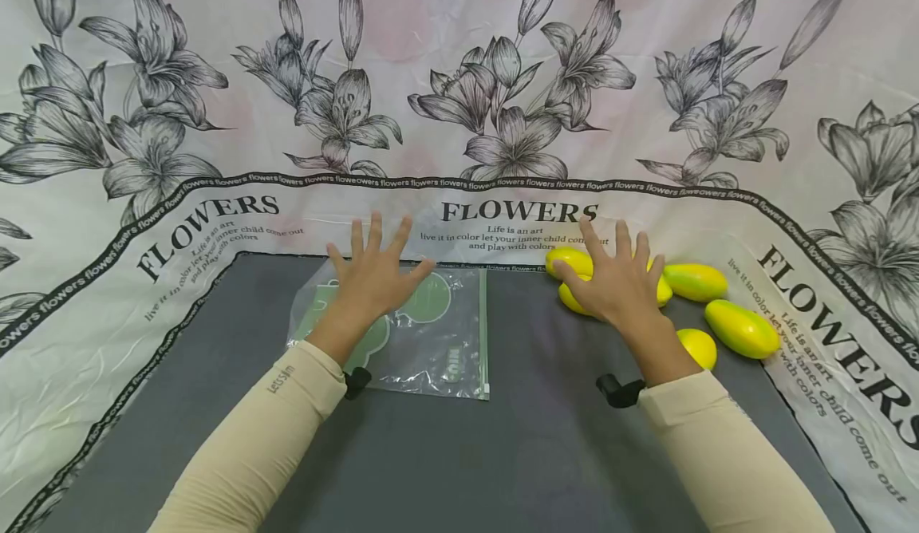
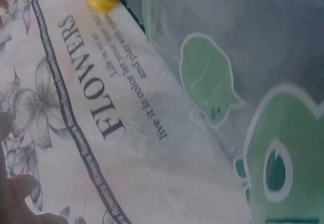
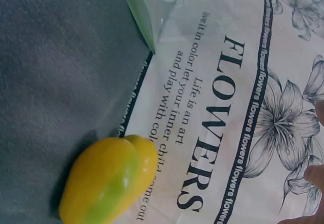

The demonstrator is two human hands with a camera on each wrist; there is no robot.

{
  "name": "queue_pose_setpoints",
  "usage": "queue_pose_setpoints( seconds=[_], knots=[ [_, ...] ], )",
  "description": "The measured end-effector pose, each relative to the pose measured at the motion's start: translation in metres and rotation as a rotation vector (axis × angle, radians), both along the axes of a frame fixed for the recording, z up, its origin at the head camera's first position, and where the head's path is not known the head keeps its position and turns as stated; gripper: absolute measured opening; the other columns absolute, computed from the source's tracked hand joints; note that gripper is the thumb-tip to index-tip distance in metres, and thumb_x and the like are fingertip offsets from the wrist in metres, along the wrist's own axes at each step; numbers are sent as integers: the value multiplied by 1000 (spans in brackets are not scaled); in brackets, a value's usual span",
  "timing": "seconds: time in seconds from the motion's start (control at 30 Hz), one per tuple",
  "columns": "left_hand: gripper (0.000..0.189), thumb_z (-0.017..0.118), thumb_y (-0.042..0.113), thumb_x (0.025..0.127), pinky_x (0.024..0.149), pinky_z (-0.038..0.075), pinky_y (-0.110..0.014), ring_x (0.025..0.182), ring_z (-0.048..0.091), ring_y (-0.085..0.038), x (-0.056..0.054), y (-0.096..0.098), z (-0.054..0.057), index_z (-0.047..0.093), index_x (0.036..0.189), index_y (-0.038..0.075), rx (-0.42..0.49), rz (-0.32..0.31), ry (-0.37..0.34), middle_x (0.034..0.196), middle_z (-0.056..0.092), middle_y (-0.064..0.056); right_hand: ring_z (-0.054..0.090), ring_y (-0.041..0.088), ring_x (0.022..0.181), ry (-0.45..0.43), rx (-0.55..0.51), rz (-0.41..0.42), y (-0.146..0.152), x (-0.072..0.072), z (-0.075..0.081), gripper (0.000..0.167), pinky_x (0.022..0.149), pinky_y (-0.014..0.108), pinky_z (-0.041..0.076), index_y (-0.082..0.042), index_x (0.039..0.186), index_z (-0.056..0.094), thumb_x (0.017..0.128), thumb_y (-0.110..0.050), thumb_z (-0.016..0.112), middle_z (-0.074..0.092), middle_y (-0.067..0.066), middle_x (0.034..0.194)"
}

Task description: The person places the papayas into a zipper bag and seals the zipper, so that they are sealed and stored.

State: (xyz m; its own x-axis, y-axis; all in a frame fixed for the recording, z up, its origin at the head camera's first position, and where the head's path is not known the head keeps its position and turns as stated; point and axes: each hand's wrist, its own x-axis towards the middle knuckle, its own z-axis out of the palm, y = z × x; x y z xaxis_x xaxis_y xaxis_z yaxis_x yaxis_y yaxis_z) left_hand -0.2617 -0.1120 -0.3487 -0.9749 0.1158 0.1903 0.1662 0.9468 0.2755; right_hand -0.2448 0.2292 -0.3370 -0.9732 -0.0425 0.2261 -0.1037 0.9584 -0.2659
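Observation:
My left hand (image 1: 369,278) is held with its fingers spread over a clear zip bag (image 1: 424,361) printed with green shapes. The bag lies flat, its green zip edge toward the right; the left wrist view shows its green print (image 2: 205,77) up close. On the other side, my right hand (image 1: 621,286) has its fingers spread and overlaps a group of yellow mangoes (image 1: 743,329) in the head view, partly hiding some. Green tinges mark a mango (image 3: 101,181) in the right wrist view, with another just behind it. Neither hand grips anything.
A grey table top (image 1: 445,469) lies under everything. White cloth (image 1: 373,234) with black lilies and "FLOWERS" lettering borders the table and rises behind it. Small black wrist cameras (image 1: 621,391) hang below both cuffs.

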Motion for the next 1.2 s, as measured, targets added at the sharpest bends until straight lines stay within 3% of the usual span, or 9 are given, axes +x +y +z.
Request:
queue_pose_setpoints(
  seconds=[0.53, 0.87, 1.2],
  knots=[
    [84, 20, 82, 83, 95, -20, -69, 142, -10, -39, 6, 22, -26, -1, 154, 40, -9, -16, 30, 160, -7, -11, 3, 59, 134, 46, -18, 7, 0, 4, -28, 84, 98, 74, 0, -29, 156, 15, 88, -73, 34, 7, 30, 154],
    [82, 35, 74, 87, 100, 0, -74, 141, -1, -45, 10, 39, -52, 9, 155, 37, 38, -35, 41, 160, 5, -14, 7, 58, 134, 69, -43, 28, -11, 9, -54, 82, 100, 72, 3, -26, 156, 22, 88, -70, 39, 11, 30, 154],
    [80, 42, 69, 88, 100, 4, -74, 142, 1, -43, 14, 60, -73, 15, 155, 36, 80, -57, 17, 160, 6, -13, 16, 55, 133, 153, -50, 57, -22, 7, -77, 77, 100, 71, 13, -25, 153, 31, 89, -66, 46, 22, 30, 150]
  ],
)
